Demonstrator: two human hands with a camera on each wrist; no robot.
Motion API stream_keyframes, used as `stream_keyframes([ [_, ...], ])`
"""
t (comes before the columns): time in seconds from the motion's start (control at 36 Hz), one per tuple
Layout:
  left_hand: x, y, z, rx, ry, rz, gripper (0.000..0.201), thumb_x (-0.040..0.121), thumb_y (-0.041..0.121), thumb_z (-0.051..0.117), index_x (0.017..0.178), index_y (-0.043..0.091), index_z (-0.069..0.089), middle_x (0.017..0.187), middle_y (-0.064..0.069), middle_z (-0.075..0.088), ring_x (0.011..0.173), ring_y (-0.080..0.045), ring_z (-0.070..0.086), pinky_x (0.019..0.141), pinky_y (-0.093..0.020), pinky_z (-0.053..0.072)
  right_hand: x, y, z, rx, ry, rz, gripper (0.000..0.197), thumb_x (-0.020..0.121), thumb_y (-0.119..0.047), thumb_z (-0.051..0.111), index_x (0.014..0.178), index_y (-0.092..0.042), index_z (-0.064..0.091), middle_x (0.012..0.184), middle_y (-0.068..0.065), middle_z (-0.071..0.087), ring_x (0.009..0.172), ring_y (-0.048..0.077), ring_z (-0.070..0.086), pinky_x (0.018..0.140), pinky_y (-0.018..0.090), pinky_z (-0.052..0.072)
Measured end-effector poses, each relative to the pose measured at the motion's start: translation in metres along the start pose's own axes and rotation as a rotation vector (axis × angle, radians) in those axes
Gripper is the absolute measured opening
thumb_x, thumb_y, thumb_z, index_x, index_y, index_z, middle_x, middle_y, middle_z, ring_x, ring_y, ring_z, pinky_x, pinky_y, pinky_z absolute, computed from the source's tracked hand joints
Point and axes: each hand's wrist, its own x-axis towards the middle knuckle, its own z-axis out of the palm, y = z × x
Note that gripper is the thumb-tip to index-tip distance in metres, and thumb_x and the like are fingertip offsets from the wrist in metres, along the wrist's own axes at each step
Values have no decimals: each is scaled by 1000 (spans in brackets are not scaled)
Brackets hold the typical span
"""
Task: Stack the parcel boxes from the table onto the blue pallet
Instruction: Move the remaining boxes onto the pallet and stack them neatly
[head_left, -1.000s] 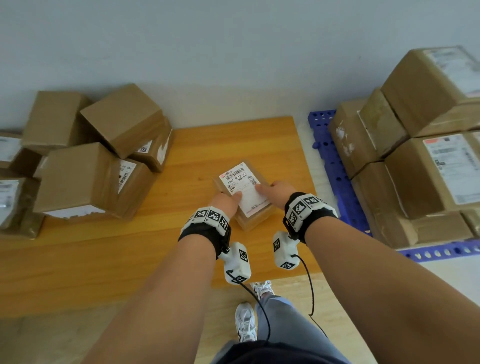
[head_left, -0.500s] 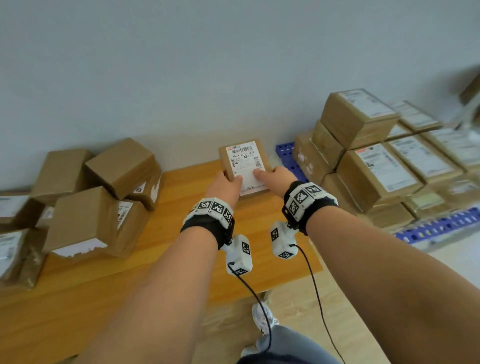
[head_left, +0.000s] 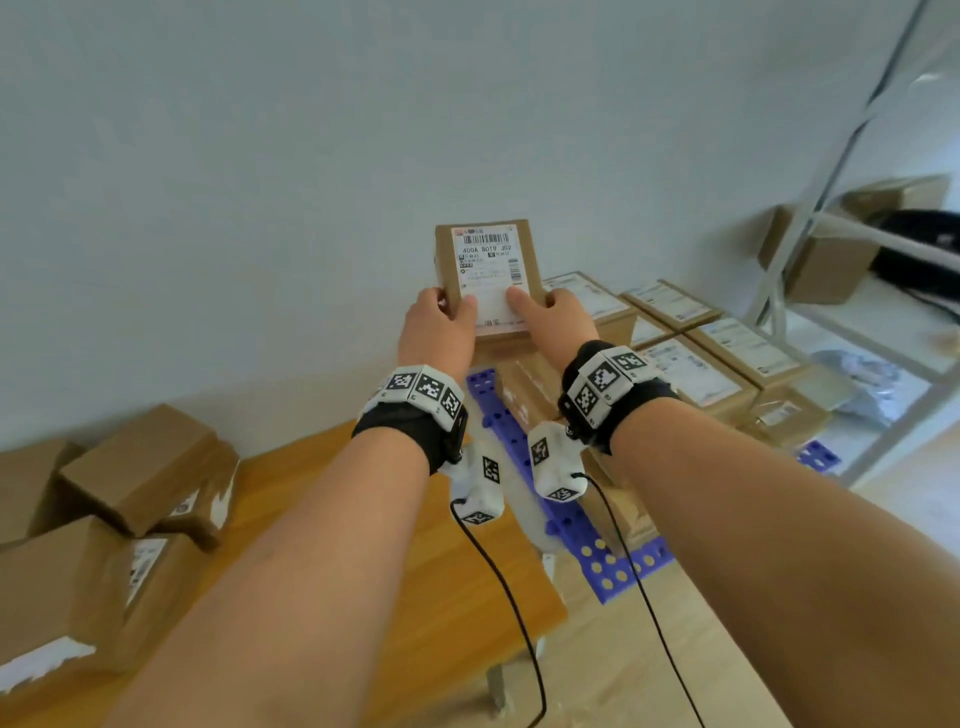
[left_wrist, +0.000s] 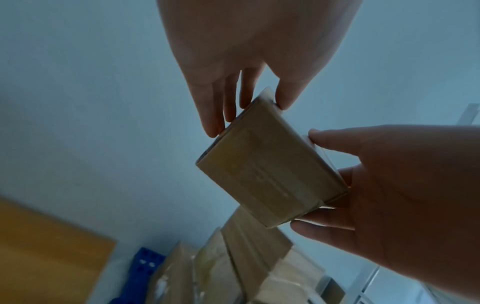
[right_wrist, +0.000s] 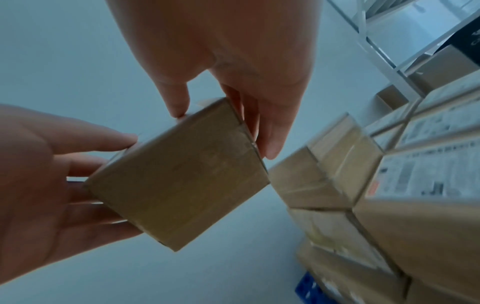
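Currently the small brown cardboard parcel with a white label (head_left: 485, 275) is in the air, grasped by the left hand (head_left: 439, 332) and the right hand (head_left: 553, 325) at its two sides, above the stacked labelled cardboard boxes (head_left: 691, 358) on the blue plastic pallet (head_left: 597, 551) at 2 o'clock. I judge the task about half done: several brown boxes (head_left: 140, 467) wait on the wooden table (head_left: 431, 597) at 9 o'clock
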Motion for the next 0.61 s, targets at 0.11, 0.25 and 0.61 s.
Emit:
stream_keyframes([
  [0.11, 11, 41, 35, -33, 25, 58, 39, 95, 42, 46, 123, 16, 54, 114, -1, 61, 91, -16, 59, 78, -31, 50, 24, 1, -44, 27, 83, -39, 56, 92, -54, 53, 129, -13, 48, 115, 0, 62, 99, 19, 60, 85, 36, 51],
  [0.25, 17, 87, 88, -70, 28, 101, 39, 97, 41, 44, 126, 17, 55, 115, 1, 62, 95, -15, 60, 77, -28, 50, 61, 12, -103, 49, 106, -66, 52, 92, -53, 52, 127, -15, 48, 111, 0, 63, 94, 17, 62, 76, 32, 51],
  [0.61, 20, 151, 195, 2, 42, -19, 24, 101, 33, 37, 113, 16, 50, 103, 0, 60, 83, -17, 55, 70, -29, 40, 134, 61, -207, 35, 71, -123, 44, 94, -47, 53, 124, -15, 51, 105, -4, 64, 77, 4, 58, 55, 18, 42],
])
